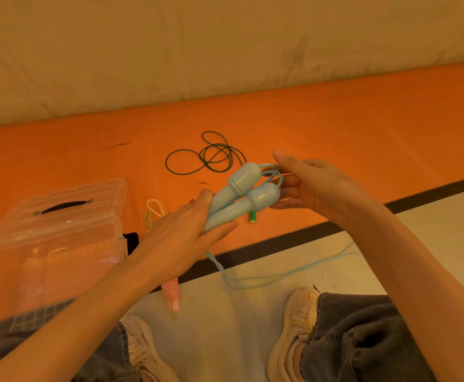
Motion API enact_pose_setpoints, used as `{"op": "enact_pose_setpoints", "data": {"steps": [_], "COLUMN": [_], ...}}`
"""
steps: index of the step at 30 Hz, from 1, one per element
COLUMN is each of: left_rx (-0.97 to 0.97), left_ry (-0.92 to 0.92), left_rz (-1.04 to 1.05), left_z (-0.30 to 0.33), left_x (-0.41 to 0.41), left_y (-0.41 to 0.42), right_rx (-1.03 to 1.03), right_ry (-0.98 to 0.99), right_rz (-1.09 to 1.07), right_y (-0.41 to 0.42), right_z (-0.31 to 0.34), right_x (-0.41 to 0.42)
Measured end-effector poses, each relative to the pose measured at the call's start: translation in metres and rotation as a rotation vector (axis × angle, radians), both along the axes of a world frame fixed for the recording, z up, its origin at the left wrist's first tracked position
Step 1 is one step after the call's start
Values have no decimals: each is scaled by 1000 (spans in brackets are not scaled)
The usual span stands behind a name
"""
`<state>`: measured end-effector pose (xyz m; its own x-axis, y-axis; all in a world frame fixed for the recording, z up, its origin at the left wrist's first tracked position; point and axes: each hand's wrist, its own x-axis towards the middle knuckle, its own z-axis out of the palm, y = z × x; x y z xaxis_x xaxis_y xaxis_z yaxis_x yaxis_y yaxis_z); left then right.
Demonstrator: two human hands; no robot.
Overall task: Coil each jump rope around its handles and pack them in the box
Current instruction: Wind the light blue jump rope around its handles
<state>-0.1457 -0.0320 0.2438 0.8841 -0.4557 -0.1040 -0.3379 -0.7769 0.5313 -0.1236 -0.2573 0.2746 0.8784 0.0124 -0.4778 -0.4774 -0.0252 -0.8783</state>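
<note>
Two light blue jump-rope handles point(241, 191) lie side by side in the air above the orange mat. My left hand point(186, 232) grips their thin ends. My right hand point(308, 186) pinches the blue cord where it loops out of the bulbous handle tops. The rest of the blue cord point(280, 277) trails down from my left hand onto the pale floor. A clear plastic box point(51, 238) with its lid raised stands at the left. A dark green rope point(208, 155) lies loosely on the mat behind the handles, and its green handle tip point(252, 216) shows under the blue ones.
A pink ribbed handle point(171, 295) lies on the floor below my left forearm. A yellow-green cord loop point(152, 215) sits beside the box. A black stripe point(280, 238) edges the orange mat. My shoes point(297, 326) and jeans fill the bottom. A beige wall rises behind.
</note>
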Motion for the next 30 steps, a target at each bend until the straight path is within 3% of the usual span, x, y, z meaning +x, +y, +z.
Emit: {"op": "enact_pose_setpoints", "data": {"steps": [8, 17, 22, 30], "left_rx": [-26, -160, -177, -175], "left_ry": [85, 58, 66, 172], "left_rz": [1, -3, -40, -85], "left_z": [0, 0, 3, 4], "left_x": [4, 3, 4, 5], "left_y": [2, 1, -2, -3], "right_rx": [-157, -203, -266, -297], "right_ry": [-286, -303, -285, -494], "right_rz": [40, 95, 1, -18], "right_y": [13, 12, 25, 36], "right_z": [-3, 2, -4, -8], "right_x": [-6, -5, -6, -4]}}
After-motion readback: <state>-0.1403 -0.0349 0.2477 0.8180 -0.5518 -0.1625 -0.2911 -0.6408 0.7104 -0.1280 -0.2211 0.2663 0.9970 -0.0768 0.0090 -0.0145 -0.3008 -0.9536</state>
